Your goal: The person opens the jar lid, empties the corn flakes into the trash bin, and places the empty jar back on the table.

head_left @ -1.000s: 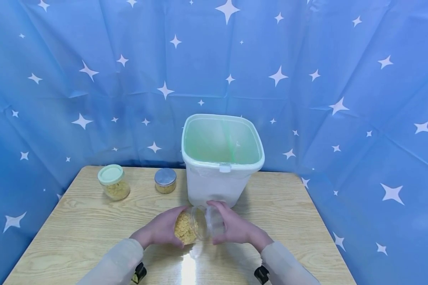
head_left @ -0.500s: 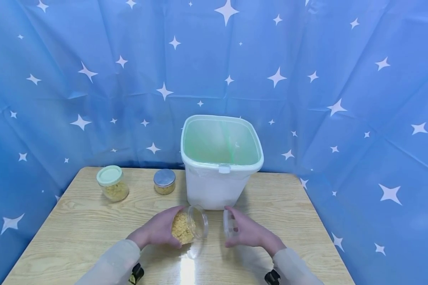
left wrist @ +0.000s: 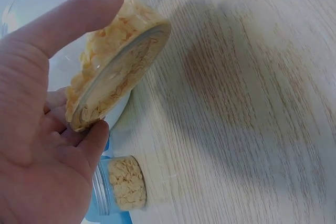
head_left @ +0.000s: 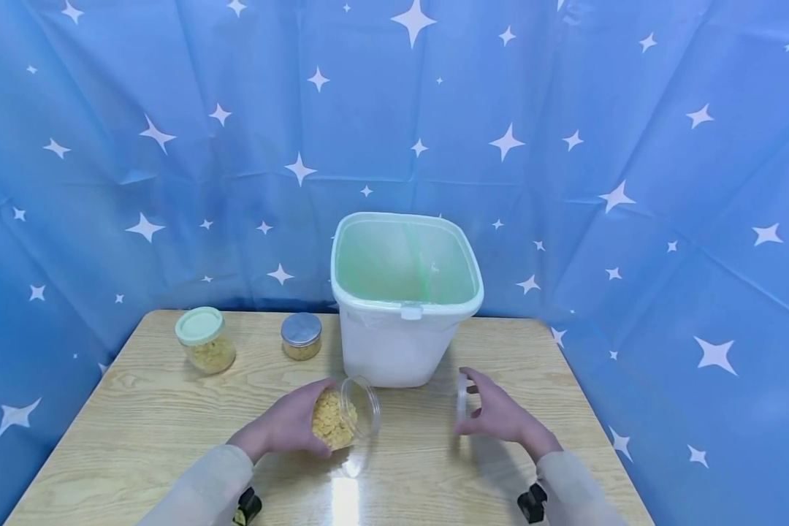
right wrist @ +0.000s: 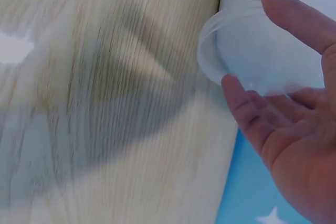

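My left hand (head_left: 289, 424) grips a clear jar (head_left: 332, 420) partly filled with pale yellow flakes. It lies tilted on its side, its uncovered mouth facing right. In the left wrist view, thumb and fingers curl round the jar (left wrist: 118, 66) near its base, held over the wood-grain table. To the right, my right hand (head_left: 500, 416) pinches a clear round lid (head_left: 462, 402) by its edge, standing on edge with a wide gap between it and the jar. The right wrist view shows the lid's rim (right wrist: 207, 51) between thumb and fingers.
A white bin (head_left: 388, 354) with a pale green rim and a clear liner stands behind the hands. At the back left are a jar with a mint-green lid (head_left: 200, 326) and a smaller grey-lidded jar (head_left: 301, 330), both holding yellow pieces. A blue starry curtain (head_left: 250, 146) hangs behind the table.
The lid has come away from the jar's mouth, carried right by my right hand. The left hand and jar stay nearly in place, the mouth turning slightly upward.
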The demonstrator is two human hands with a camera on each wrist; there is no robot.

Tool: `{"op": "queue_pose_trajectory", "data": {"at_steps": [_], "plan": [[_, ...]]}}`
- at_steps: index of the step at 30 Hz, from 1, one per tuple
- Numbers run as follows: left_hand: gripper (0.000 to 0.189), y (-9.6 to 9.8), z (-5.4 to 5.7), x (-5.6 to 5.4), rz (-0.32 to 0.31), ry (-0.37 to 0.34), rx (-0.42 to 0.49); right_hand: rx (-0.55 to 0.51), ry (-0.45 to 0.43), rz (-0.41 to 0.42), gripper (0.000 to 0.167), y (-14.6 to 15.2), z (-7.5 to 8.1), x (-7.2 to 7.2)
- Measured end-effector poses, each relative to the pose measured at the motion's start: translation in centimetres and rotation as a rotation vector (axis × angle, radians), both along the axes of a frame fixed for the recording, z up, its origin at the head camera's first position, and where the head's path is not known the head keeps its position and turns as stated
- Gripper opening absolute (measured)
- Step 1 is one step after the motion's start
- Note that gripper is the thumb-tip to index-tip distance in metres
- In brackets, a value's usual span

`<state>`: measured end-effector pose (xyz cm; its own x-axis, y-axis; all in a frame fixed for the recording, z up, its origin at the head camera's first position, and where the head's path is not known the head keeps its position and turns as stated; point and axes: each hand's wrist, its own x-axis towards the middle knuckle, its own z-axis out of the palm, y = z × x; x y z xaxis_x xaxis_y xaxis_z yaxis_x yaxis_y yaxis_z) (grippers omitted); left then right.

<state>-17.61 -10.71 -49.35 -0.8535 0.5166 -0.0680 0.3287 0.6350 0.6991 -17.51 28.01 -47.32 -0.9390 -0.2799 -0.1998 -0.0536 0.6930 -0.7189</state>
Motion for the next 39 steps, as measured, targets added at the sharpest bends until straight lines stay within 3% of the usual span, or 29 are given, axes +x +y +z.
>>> {"op": "queue_pose_trajectory", "data": {"at_steps": [7, 24, 31, 39], "plan": [[0.112, -0.3, -0.3, 0.0, 0.009, 0.015, -0.008, 0.008, -0.023, -0.109, 0.112, 2.0, -0.7, -1.0], [0.112, -0.8, -0.1, 0.1, 0.025, 0.007, -0.021, -0.032, 0.044, -0.300, 0.108, 4.5, -3.6, -1.8], [0.111, -0.7, -0.3, 0.1, 0.024, -0.005, -0.022, -0.055, 0.066, -0.341, 0.111, 4.7, -4.7, -1.7], [0.112, -0.8, -0.2, 0.0, 0.033, -0.003, -0.027, 0.000, 0.077, -0.382, 0.110, 5.2, -5.6, -1.8]]}}
